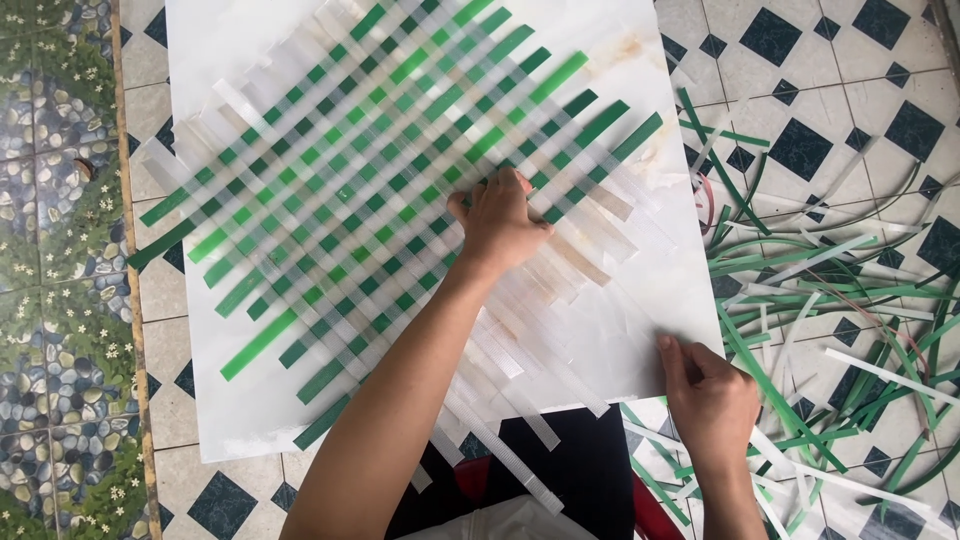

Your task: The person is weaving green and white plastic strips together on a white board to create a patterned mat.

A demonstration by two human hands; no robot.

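Note:
A woven mat (380,170) of green and clear-white plastic strips lies diagonally on a white board (650,320). My left hand (500,222) rests palm down on the mat's right part, its fingertips pressing on the crossing strips near the weave's edge; it holds nothing. Loose white strip ends (520,370) run from under that hand toward me. My right hand (712,398) is at the board's near right corner, thumb on top of the board and fingers curled around its edge.
A heap of loose green and white strips (830,290) lies on the tiled floor to the right of the board. A pebble-patterned floor strip (55,300) runs along the left. My dark and red clothing (570,480) shows below the board.

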